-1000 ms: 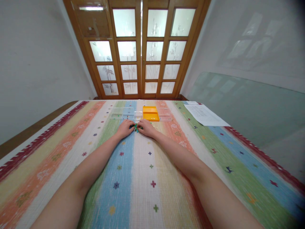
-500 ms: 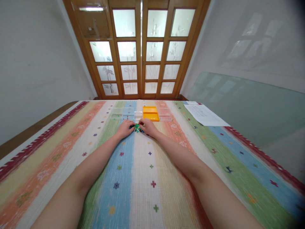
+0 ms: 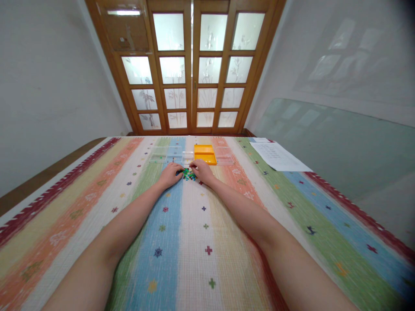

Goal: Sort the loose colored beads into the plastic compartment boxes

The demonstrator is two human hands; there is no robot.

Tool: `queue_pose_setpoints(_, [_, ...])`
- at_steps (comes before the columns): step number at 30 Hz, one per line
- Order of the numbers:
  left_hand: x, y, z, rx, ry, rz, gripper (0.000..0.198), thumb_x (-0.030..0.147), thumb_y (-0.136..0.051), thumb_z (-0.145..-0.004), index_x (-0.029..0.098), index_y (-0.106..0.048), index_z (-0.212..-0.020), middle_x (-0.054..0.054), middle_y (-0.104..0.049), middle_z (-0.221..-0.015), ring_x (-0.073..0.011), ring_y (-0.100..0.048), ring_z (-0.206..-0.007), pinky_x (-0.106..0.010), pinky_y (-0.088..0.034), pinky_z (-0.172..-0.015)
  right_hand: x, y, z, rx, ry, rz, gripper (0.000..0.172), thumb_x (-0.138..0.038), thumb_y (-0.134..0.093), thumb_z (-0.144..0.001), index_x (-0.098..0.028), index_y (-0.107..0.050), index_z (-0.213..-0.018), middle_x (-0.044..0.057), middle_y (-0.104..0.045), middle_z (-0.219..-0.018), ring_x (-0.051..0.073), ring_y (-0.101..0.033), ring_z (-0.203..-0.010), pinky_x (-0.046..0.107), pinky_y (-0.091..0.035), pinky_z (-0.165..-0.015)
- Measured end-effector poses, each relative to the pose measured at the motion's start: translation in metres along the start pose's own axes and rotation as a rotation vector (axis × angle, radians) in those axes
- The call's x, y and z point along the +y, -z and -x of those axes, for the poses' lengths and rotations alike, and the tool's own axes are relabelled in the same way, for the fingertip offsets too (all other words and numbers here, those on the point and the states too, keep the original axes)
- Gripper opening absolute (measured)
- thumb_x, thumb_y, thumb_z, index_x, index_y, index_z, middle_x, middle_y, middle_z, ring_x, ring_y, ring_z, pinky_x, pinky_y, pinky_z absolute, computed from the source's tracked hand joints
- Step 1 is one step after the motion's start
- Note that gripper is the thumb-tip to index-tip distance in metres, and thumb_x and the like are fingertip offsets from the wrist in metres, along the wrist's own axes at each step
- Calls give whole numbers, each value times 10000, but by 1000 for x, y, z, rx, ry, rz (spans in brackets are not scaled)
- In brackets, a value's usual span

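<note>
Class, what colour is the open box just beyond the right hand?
The box is bright yellow-orange, seen best in the head view.

Surface [image 3: 39,180]: brown edge exposed at left; draped with a striped, multicoloured woven-look cloth [image 3: 194,242] bearing small printed crosses, stars and animals. Far right of cloth: white printed paper sheet [image 3: 279,156], text illegible; second white paper [image 3: 260,139] just behind it. Background: brown wooden double doors [image 3: 196,71], frosted panes with plant motifs; brown sheet [image 3: 126,32] covers the upper-left pane. Pale walls either side. Right: pale green, glossy, round-cornered panel [image 3: 324,142] showing window-like reflections.
</note>
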State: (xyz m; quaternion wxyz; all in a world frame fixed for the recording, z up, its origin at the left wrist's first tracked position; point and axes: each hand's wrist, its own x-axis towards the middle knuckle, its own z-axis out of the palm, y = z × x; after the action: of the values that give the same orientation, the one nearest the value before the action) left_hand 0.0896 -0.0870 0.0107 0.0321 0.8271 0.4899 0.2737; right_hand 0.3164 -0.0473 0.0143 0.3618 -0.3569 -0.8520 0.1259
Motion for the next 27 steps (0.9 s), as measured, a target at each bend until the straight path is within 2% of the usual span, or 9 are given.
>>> queue_pose_setpoints(9, [-1, -1, 1, 9, -12, -1, 217, 239, -658, -908, 239, -787, -1081, -72, -761, -1151, -260, -646, -1139, -444, -466, -1089, -2, 2, 1, 49, -43, 84, 300, -184, -561, -984, -199, -737, -1226, 109, -724, -1202, 255, -617, -1158, 400, -466, -1026])
queue_pose_setpoints(13, [0, 0, 1, 7, -13, 3, 216, 242, -652, -913, 239, -788, -1081, -74, -760, -1149, -262, -645, -1141, -445, -466, -1088, -2, 3, 1, 19, -65, 184, 351, -232, -576, -996, -207, -699, -1324, 117, -696, -1309, 283, -593, -1235, 435, -442, -1068])
queue_pose_setpoints(21, [-1, -1, 0, 11, -32, -8, 208, 243, -651, -918, 228, -781, -1081, -71, -761, -1143, -258, -647, -1133, -436, -461, -1085, -3, 1, 0, 13, -50, 244, 383, -252, -534, -1023, -203, -650, -1385, 126, -667, -1375, 281, -575, -1290, 444, -419, -1101])
queue_pose_setpoints(27, [-1, -1, 0, 8, -35, -13, 213, 252, -646, -919, 225, -781, -1082, -71, -759, -1142, -260, -644, -1130, -437, -467, -1077, 5, -2, 0, -23, -5, 261, 510, -291, -607, -1000, -198, -550, -1498, 136, -548, -1545, 296, -457, -1452, 493, -333, -1201])
